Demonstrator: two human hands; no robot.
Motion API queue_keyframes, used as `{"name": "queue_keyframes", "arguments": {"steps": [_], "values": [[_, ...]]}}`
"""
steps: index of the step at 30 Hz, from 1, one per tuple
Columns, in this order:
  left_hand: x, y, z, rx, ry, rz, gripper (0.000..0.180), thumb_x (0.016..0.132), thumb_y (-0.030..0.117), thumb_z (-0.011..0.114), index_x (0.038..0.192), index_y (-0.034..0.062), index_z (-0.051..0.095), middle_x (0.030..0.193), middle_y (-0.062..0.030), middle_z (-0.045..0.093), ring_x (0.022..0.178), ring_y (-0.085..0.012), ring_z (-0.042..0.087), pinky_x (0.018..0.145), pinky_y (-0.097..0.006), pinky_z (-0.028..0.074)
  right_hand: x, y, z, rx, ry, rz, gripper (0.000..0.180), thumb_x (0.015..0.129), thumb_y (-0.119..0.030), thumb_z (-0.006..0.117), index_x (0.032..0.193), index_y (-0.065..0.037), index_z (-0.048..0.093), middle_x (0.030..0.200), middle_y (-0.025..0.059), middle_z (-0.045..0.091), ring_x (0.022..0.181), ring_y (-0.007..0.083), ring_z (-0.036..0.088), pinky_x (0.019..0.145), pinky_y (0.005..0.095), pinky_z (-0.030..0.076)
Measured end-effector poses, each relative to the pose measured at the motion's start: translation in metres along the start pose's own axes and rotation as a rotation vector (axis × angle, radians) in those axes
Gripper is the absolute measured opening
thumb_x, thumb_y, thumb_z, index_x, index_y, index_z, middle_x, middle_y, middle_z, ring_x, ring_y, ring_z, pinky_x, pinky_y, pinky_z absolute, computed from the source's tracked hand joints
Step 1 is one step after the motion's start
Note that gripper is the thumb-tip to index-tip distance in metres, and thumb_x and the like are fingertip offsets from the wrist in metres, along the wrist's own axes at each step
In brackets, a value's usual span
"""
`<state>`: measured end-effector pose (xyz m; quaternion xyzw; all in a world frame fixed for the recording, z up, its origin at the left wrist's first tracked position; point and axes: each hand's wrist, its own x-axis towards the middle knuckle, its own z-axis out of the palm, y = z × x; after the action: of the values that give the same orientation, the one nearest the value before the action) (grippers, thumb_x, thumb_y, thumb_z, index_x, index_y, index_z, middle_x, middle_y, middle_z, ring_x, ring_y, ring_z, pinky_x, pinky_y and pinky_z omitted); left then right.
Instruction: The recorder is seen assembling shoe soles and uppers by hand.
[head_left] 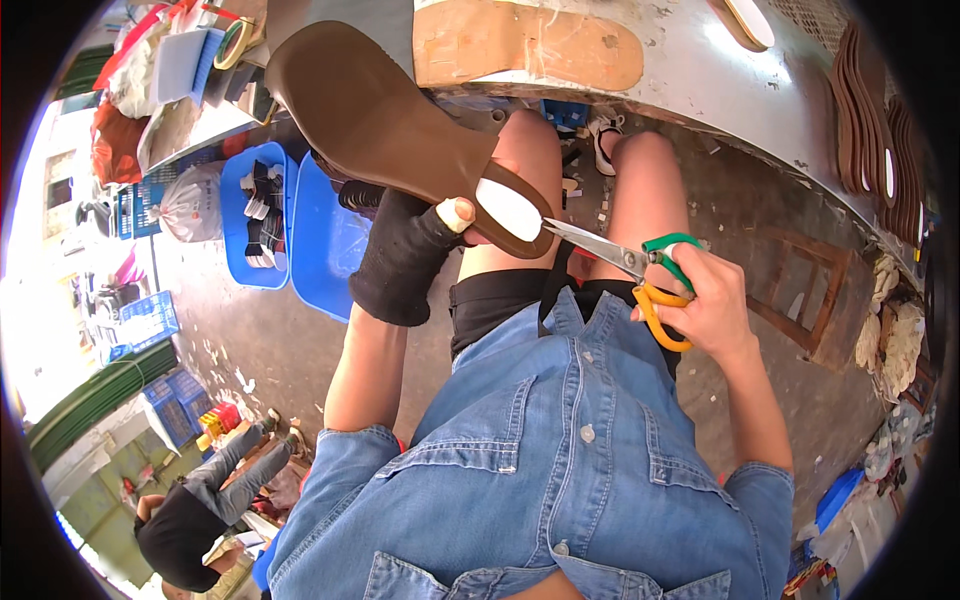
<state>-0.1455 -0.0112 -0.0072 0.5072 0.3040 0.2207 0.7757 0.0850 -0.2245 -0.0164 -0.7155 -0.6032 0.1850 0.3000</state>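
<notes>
My left hand point(420, 240), in a black fingerless glove with a wrapped thumb, is closed around a brown shoe insole point(370, 110) near its heel end. A white oval patch point(512, 208) lies on that heel. The wide forefoot end points up and to the left. In my right hand point(715, 300) is a pair of scissors point(605, 252) with one green and one orange handle loop. Their blade tips meet the insole's heel edge beside the white patch. Whether the tips touch the edge or lie just past it I cannot tell.
Ahead is a metal-topped workbench point(720, 75) with a worn tan sole-shaped board point(525, 45). Stacked brown insoles point(865, 120) stand at its right. Blue bins point(325, 250) sit on the floor at left, one holding dark and white pieces. A wooden frame point(805, 290) lies right; another person point(185, 535) is lower left.
</notes>
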Motion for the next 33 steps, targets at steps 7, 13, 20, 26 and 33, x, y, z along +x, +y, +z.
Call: {"name": "queue_keyframes", "arguments": {"steps": [7,13,20,26,33], "values": [[-0.005,0.014,0.011,-0.006,-0.019,-0.005,0.075,0.070,0.047,0.075,0.123,0.0013,0.049,0.109,-0.0125,0.062,0.083,-0.0119,0.060,0.061,-0.020,0.047,-0.003,-0.014,-0.003,0.054,-0.014,-0.031,0.050,0.050,-0.027,0.087,0.077,-0.003,0.053,0.065,0.0113,0.054,0.055,0.0298,0.053,0.050,0.0351,0.041],[0.000,0.014,0.009,-0.024,-0.062,-0.027,0.080,0.067,0.050,0.076,0.124,0.0008,0.049,0.108,-0.0114,0.063,0.085,-0.0122,0.061,0.061,-0.021,0.047,-0.008,-0.012,0.001,0.207,0.002,0.101,0.049,0.053,-0.026,0.087,0.079,-0.001,0.054,0.063,0.0101,0.052,0.053,0.0297,0.052,0.049,0.0336,0.041],[0.001,0.017,0.007,-0.007,-0.108,-0.065,0.082,0.067,0.050,0.076,0.125,-0.0003,0.047,0.110,-0.0138,0.062,0.093,-0.0167,0.062,0.069,-0.024,0.051,0.003,-0.015,-0.007,0.053,0.041,-0.069,0.048,0.049,-0.023,0.087,0.078,-0.002,0.055,0.069,0.0101,0.054,0.057,0.0289,0.054,0.052,0.0345,0.042],[0.002,0.031,0.023,-0.120,-0.119,-0.076,0.080,0.069,0.042,0.077,0.127,-0.0013,0.045,0.114,-0.0174,0.061,0.107,-0.0267,0.059,0.090,-0.036,0.048,0.005,-0.017,-0.024,-0.006,-0.094,-0.001,0.041,0.054,-0.024,0.085,0.080,-0.005,0.059,0.069,0.0100,0.058,0.060,0.0282,0.059,0.053,0.0353,0.045],[0.025,0.046,0.042,-0.002,-0.247,0.022,0.091,0.063,0.043,0.080,0.130,-0.0050,0.040,0.114,-0.0196,0.059,0.105,-0.0239,0.058,0.091,-0.035,0.047,0.095,0.034,-0.081,-0.505,0.240,0.252,0.035,0.072,-0.022,0.071,0.096,0.000,0.058,0.083,0.0182,0.062,0.079,0.0399,0.059,0.068,0.0451,0.045]]}}
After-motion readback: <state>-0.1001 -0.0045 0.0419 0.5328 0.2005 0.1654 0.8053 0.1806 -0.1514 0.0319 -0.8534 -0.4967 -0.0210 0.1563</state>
